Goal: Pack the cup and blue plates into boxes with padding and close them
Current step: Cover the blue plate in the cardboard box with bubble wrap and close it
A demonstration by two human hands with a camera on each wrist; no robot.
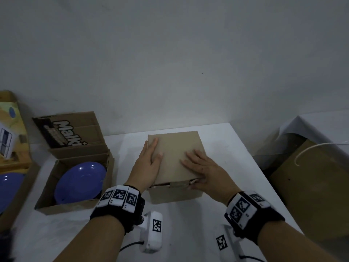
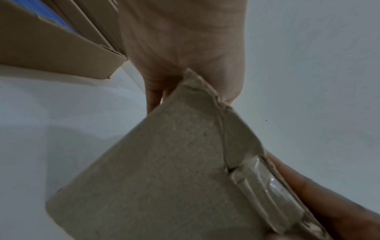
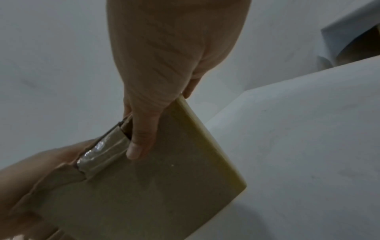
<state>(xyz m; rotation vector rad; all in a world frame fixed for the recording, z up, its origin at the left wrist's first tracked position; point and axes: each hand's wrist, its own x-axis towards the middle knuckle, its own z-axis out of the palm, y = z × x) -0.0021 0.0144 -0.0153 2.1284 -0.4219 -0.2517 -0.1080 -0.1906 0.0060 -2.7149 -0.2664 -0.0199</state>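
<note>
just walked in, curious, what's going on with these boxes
A person is closing the small cardboard box in the middle of the table, both hands flat on its lid: left hand, right hand. To the left, an open box holds a blue plate, not yet closed.

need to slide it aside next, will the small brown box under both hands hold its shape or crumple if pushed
The small brown box probably slides easily on the smooth white table. Its near top edge looks torn and creased, so pushing there may buckle it. Pushing its flat side looks safer.
</note>
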